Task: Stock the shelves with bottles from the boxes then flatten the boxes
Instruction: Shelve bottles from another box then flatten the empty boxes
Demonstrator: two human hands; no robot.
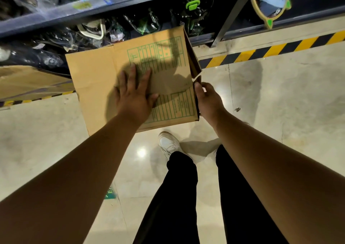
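Note:
A brown cardboard box (97, 72) with green printed tables is held in front of me above the floor, partly collapsed. My left hand (133, 94) lies flat on its broad top face, fingers spread. My right hand (207, 99) grips the box's right edge, where a side panel folds upward. Wrapped bottles with green caps (192, 6) fill the dark low shelf (104, 10) just behind the box.
Another flattened cardboard piece (28, 81) lies at the left by the shelf base. Yellow and black hazard tape (270, 51) runs along the floor. A shelf upright (229, 16) stands at right. My legs and a white shoe (169, 144) are below the box.

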